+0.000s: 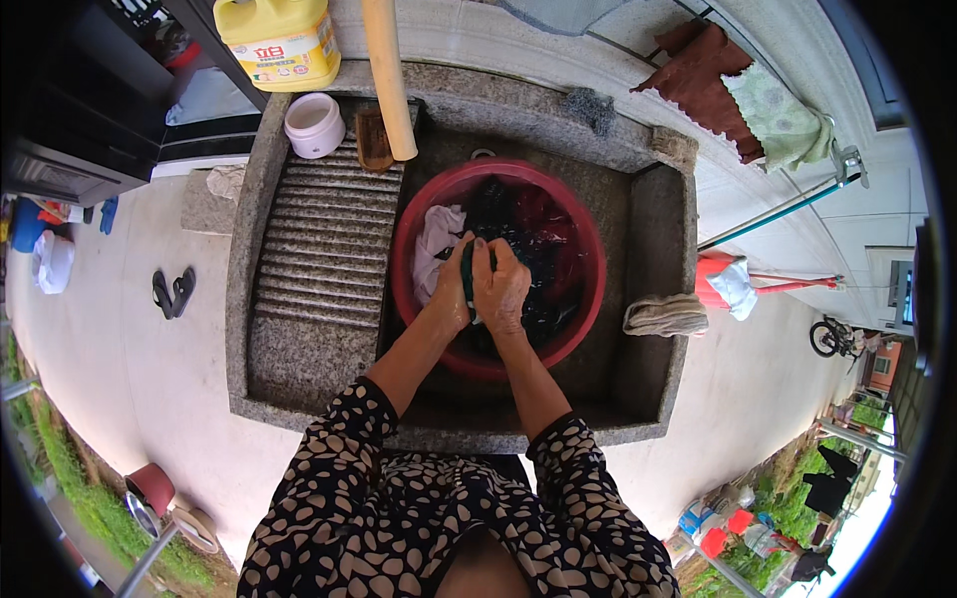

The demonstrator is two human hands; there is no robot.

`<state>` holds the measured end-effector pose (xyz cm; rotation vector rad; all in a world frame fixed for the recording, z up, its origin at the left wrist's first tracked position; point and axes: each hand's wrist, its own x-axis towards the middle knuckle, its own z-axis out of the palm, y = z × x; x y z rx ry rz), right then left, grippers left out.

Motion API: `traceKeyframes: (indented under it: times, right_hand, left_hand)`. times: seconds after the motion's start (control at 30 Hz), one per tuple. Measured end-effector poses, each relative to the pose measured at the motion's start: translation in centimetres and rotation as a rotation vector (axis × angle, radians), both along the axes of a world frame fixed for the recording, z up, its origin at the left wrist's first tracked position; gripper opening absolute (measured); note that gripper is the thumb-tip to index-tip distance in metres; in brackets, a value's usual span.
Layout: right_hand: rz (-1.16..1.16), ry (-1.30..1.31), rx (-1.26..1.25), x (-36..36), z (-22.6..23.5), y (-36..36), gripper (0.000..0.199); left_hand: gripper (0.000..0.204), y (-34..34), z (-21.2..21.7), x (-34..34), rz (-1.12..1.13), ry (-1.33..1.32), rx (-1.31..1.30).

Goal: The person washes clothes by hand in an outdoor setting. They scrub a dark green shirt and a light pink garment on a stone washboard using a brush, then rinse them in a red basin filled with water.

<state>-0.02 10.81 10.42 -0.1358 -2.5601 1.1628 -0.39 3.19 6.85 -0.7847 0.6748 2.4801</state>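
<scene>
A red plastic basin (598,274) of water stands in a stone sink (239,329). Over it, my left hand (451,289) and my right hand (502,287) press together, their fingers closed round a bunched dark green cloth (468,275). Part of that cloth is hidden by the fingers. A pale pink cloth (436,241) lies against the basin's left inner side, beside my left hand. Dark wet clothes (495,206) and a dark red garment (543,224) sit in the water beyond and to the right of my hands.
Left of the basin is a ridged stone washboard (324,234), with a white tub (315,126), a scrubbing brush (374,142) and a wooden stick (389,85) at its far end. A yellow jug (281,45) stands behind. A folded cloth (666,316) hangs over the sink's right edge.
</scene>
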Motion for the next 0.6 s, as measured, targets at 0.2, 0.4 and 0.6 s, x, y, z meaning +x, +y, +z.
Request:
traceKeyframes:
  times: [0.2,0.4,0.6]
  right_hand:
    - [0.376,-0.204,-0.273,-1.7,6.1,4.0,0.041]
    - [0.207,-0.106,-0.406,-1.0,8.5,5.8,0.036]
    - [0.130,0.045,-1.230,0.2,18.8,6.6,0.026]
  left_hand:
    - [0.095,-2.0,7.1,-4.0,-0.352,0.233,-0.348]
    - [0.077,-1.2,8.8,-6.0,-0.314,0.408,-0.281]
    - [0.082,-3.1,3.6,-3.3,-0.593,1.060,-0.850]
